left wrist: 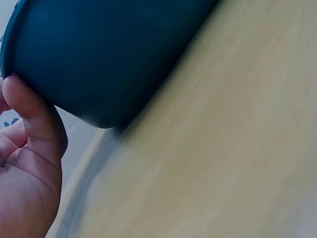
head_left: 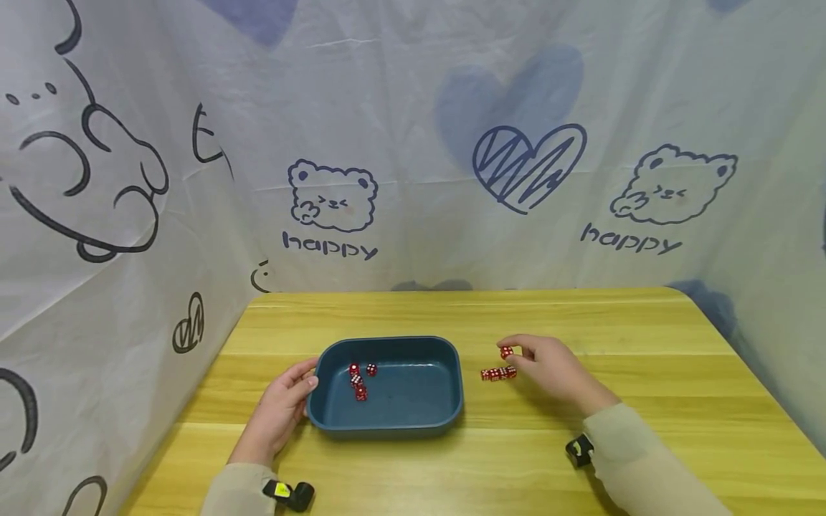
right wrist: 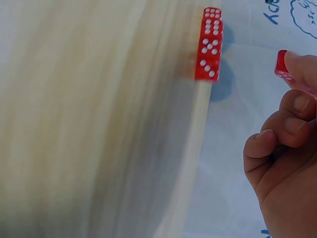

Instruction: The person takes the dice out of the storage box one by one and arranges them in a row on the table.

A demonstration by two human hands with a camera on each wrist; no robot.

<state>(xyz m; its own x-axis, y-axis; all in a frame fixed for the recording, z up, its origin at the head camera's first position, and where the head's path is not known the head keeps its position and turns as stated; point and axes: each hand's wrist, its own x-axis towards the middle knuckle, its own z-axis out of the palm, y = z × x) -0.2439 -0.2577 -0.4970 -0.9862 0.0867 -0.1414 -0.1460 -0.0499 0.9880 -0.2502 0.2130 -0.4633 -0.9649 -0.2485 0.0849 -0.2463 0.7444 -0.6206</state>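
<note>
Surface: wood-grained, before printed cloth.
Blue tray: between the hands, loose dice inside.
Left hand: fingers touch the tray's end; whether pinching, cannot tell.
Right hand: fingers pinch a red die near the dice row.

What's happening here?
A person is handling small red dice. The right hand pinches one red die, held clear of the wooden table and apart from a row of four dice lined up on it. The left hand grips the left end of a blue tray, which stands on the table. Four loose dice lie inside, toward the tray's left side.
</note>
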